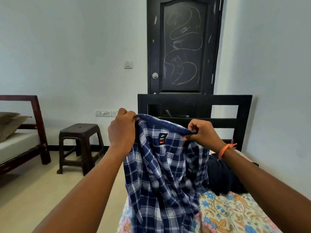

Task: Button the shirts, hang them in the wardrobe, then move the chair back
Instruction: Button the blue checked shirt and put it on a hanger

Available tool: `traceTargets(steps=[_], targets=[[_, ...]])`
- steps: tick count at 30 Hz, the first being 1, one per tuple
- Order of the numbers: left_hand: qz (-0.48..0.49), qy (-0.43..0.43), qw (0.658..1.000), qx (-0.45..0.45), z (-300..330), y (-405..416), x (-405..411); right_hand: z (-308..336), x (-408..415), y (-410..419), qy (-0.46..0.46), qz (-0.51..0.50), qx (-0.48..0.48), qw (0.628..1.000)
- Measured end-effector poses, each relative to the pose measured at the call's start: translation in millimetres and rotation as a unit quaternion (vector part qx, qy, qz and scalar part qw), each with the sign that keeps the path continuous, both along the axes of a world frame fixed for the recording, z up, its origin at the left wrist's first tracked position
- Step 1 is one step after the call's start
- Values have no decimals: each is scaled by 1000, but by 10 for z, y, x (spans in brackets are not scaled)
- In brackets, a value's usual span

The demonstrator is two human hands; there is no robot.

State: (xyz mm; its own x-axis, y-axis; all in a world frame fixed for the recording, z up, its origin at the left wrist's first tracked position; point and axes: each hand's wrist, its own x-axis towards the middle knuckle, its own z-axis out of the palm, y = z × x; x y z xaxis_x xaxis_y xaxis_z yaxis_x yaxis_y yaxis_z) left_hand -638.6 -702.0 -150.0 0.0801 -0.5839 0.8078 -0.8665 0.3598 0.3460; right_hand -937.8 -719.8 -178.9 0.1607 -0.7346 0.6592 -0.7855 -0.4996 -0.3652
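Note:
A blue and white checked shirt [161, 174] hangs in front of me over a bed with a floral sheet [235, 214]. My left hand [122, 130] grips the shirt's collar at its left end. At the collar's right end, my right hand [203, 133] pinches the cloth; an orange thread is tied round that wrist. The inside label faces me and the front hangs open. A dark garment [223, 177] lies on the bed behind the shirt. No wardrobe is in view.
A dark plastic stool [80, 145] stands on the floor at the left. A second bed with a wooden frame [38, 125] sits at the far left. A black bed frame end [193, 100] and a black door [183, 46] are straight ahead.

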Motion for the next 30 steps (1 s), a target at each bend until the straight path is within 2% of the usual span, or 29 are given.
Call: traceTargets(steps=[2,5,7,9,11,13,15,17,19,21,22,24,26,28,30], targets=[[0,-8,1000,2,63,-10,13,141,-31,31,-5,-3,13,1000],[13,-39,999,-1,174,-35,41,489,-104,68,57,22,48,997],[23,-62,998,-8,251,-50,40,744,-174,48,95,17,11,995],[32,-60,998,-8,314,-63,34,877,-221,-7,142,-59,-56,986],[43,-43,998,12,350,-66,33,827,-204,-59,191,-195,-98,957],[49,-36,998,30,369,-21,5,657,-126,-40,199,-286,-99,932],[49,-29,997,43,410,47,-31,623,-39,47,169,-323,-76,928],[43,9,997,66,521,91,-34,826,16,110,146,-331,-64,930],[13,87,990,112,696,83,4,1186,95,202,149,-324,-73,931],[-43,207,964,162,926,44,36,1614,197,307,145,-319,-94,932],[-81,283,939,179,1056,52,27,1830,251,372,132,-315,-105,934],[-180,420,866,204,1307,117,-32,2209,357,458,33,-269,-99,957],[-272,493,796,224,1561,215,-83,2534,450,493,-183,-145,-48,971],[-353,527,737,232,1777,304,-86,2762,524,559,-369,-46,-12,928],[-405,528,708,236,1933,357,-90,2870,560,618,-464,5,-20,886]])
